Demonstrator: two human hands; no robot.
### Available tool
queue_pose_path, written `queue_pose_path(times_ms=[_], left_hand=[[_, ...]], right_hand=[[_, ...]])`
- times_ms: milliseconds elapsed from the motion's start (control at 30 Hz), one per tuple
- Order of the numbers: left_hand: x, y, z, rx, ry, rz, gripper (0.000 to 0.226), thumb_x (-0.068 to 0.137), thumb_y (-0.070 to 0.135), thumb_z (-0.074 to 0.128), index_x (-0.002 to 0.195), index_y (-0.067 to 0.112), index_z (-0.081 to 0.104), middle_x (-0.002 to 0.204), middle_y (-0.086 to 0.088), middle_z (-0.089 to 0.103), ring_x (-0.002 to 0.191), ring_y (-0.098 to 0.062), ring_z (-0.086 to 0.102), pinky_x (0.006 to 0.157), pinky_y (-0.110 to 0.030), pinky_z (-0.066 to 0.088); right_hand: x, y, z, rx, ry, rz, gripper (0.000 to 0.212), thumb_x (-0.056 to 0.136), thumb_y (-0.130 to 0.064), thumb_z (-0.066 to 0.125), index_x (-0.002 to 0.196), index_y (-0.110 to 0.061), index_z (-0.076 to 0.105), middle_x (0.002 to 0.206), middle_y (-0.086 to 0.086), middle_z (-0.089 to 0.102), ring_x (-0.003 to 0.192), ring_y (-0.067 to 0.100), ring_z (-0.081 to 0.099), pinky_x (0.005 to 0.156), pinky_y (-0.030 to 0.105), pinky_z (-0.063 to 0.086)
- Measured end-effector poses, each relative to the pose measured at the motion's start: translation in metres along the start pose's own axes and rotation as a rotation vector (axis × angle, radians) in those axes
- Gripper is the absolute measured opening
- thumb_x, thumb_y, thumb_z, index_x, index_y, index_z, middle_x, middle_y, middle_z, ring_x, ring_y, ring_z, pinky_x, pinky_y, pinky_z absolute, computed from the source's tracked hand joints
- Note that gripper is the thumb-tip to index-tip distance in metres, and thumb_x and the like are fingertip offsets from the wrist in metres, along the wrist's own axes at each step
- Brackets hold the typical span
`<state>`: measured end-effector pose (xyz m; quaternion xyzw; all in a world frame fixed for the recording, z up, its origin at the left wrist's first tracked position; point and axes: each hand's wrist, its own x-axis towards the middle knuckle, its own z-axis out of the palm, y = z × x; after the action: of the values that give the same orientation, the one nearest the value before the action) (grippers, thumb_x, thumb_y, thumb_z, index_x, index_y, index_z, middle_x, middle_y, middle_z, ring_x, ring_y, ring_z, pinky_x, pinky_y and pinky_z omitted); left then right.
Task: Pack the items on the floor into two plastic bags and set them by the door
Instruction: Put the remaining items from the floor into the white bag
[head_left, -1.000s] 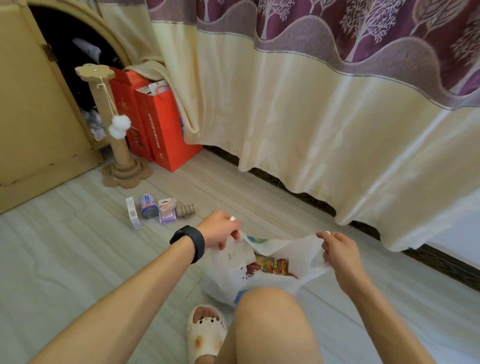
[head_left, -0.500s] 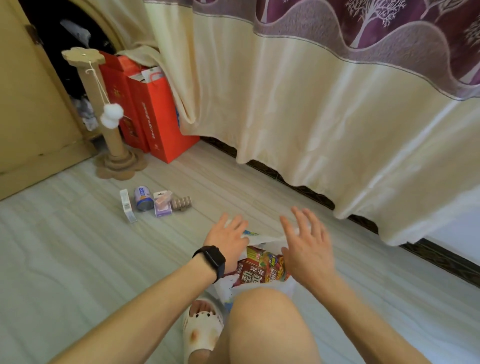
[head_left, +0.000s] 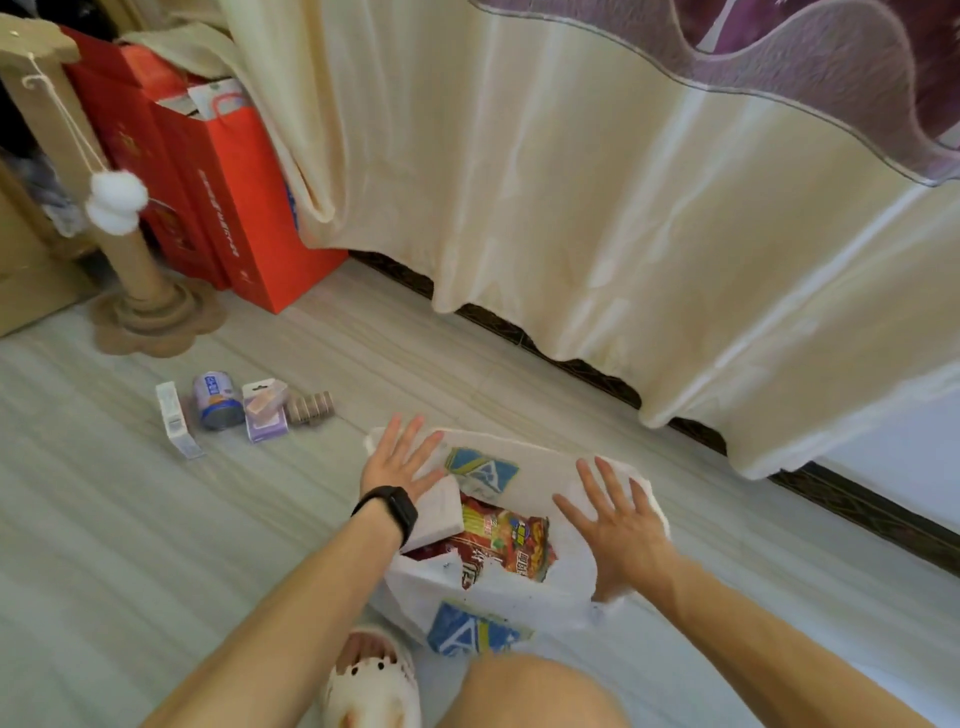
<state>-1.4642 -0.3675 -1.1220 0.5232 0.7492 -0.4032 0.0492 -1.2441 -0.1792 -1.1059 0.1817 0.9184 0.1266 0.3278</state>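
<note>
- My left hand (head_left: 402, 460) lies palm down, fingers straight and spread, on the far left flap of the white plastic bag (head_left: 498, 592). A black wristband (head_left: 389, 506) sits on that wrist.
- My right hand (head_left: 618, 525) is spread flat in the same way on the bag's right flap. Neither of the hands pinches anything.
- First worry: flat palms pressing down could crush the red snack packet (head_left: 509, 540) that shows in the open mouth between the hands. Trapped air might also split the thin film.
- Second worry: with no grip on the handles, I judge the bag could slump or slide on the smooth floor (head_left: 104, 545). The packet could then slip out toward my slipper (head_left: 371, 675).
- Third worry: flattening the mouth would make it harder to load whatever this bag is still meant to take.
- The bag lies directly under and between both hands, its near side just in front of the slipper.
- Four unpacked items sit in a row on the floor, well apart from the bag, up and to the left of my left hand. They are a white box (head_left: 176, 423), a can (head_left: 217, 400), a purple carded pack (head_left: 265, 410) and a stack of brown rolls (head_left: 311, 408).
- I see only one bag; a second bag and the door are out of view.
</note>
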Motion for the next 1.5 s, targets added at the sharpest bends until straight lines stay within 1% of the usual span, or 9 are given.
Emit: queue_pose_path(times_ms=[200, 267, 367, 500, 700, 867, 1233, 1367, 1500], left_hand=[[-0.013, 0.020, 0.017, -0.051, -0.015, 0.086, 0.088, 0.098, 0.037, 0.049, 0.150, 0.034, -0.023, 0.154, -0.010, -0.035, 0.139, -0.038, -0.033, 0.094, -0.068, -0.031], [-0.023, 0.029, 0.019, -0.078, 0.015, 0.121, 0.099, 0.091, 0.056, 0.053, 0.150, 0.033, -0.023, 0.152, -0.012, -0.037, 0.139, -0.039, -0.034, 0.100, -0.069, -0.026], [-0.038, 0.023, 0.010, -0.195, 0.125, 0.152, 0.099, 0.083, 0.072, 0.047, 0.152, 0.034, -0.014, 0.156, -0.010, -0.030, 0.142, -0.035, -0.029, 0.106, -0.064, -0.024], [-0.065, -0.009, -0.021, -0.310, 0.303, 0.164, 0.074, 0.093, 0.053, 0.043, 0.153, 0.041, 0.000, 0.163, -0.006, -0.009, 0.149, -0.026, -0.013, 0.109, -0.057, -0.022], [-0.116, -0.110, -0.048, -0.396, 0.359, -0.122, 0.070, 0.092, 0.045, 0.047, 0.153, 0.041, 0.012, 0.163, -0.003, 0.003, 0.150, -0.022, 0.001, 0.115, -0.056, -0.005], [-0.159, -0.167, 0.014, -0.526, 0.279, -0.377, 0.066, 0.091, 0.044, 0.045, 0.151, 0.041, 0.019, 0.163, -0.003, 0.006, 0.149, -0.021, 0.004, 0.116, -0.057, 0.000], [-0.182, -0.118, 0.224, -0.978, -0.262, -0.608, 0.074, 0.095, 0.046, 0.042, 0.155, 0.037, 0.001, 0.163, -0.006, -0.006, 0.149, -0.028, -0.003, 0.118, -0.054, 0.001], [-0.148, -0.079, 0.272, -1.099, -0.348, -0.566, 0.075, 0.095, 0.049, 0.042, 0.154, 0.038, -0.003, 0.163, -0.004, -0.009, 0.149, -0.029, -0.005, 0.119, -0.054, 0.000], [-0.106, -0.043, 0.314, -1.190, -0.375, -0.521, 0.075, 0.094, 0.060, 0.035, 0.150, 0.047, -0.013, 0.161, 0.002, -0.020, 0.148, -0.032, -0.010, 0.117, -0.057, -0.002]], right_hand=[[-0.016, -0.010, 0.053, 0.111, -0.126, 0.022, 0.138, 0.061, -0.075, 0.071, 0.144, -0.041, -0.033, 0.144, 0.012, -0.053, 0.122, 0.034, -0.053, 0.107, 0.057, -0.023], [-0.023, -0.015, 0.055, 0.160, -0.130, 0.039, 0.137, 0.060, -0.076, 0.070, 0.143, -0.042, -0.034, 0.144, 0.011, -0.053, 0.124, 0.033, -0.051, 0.109, 0.060, -0.022], [-0.034, -0.019, 0.039, 0.227, 0.002, 0.022, 0.136, 0.060, -0.075, 0.071, 0.144, -0.043, -0.031, 0.138, 0.006, -0.059, 0.129, 0.031, -0.050, 0.110, 0.059, -0.024], [-0.050, -0.029, -0.012, 0.366, 0.242, -0.081, 0.123, 0.068, -0.066, 0.073, 0.150, -0.044, -0.016, 0.154, 0.003, -0.042, 0.141, 0.028, -0.038, 0.114, 0.052, -0.018], [-0.063, -0.058, -0.108, 0.653, 0.567, -0.255, 0.073, 0.092, -0.054, 0.054, 0.152, -0.048, 0.012, 0.164, -0.011, -0.012, 0.151, 0.013, -0.012, 0.121, 0.038, 0.011], [-0.048, -0.099, -0.166, 0.708, 0.681, -0.395, 0.054, 0.098, -0.053, 0.044, 0.148, -0.054, 0.022, 0.161, -0.019, -0.009, 0.149, 0.004, -0.010, 0.120, 0.031, 0.009], [0.079, -0.233, -0.194, 0.363, 0.285, -0.547, 0.057, 0.099, -0.049, 0.042, 0.152, -0.040, 0.025, 0.165, 0.000, 0.011, 0.152, 0.022, 0.007, 0.120, 0.037, 0.017], [0.139, -0.274, -0.169, 0.191, 0.014, -0.547, 0.064, 0.096, -0.048, 0.046, 0.154, -0.040, 0.019, 0.166, 0.002, 0.005, 0.151, 0.026, 0.010, 0.119, 0.042, 0.024], [0.205, -0.295, -0.168, 0.230, 0.028, -0.481, 0.079, 0.094, -0.046, 0.053, 0.156, -0.039, 0.004, 0.165, 0.008, -0.001, 0.150, 0.032, 0.010, 0.118, 0.043, 0.025]])
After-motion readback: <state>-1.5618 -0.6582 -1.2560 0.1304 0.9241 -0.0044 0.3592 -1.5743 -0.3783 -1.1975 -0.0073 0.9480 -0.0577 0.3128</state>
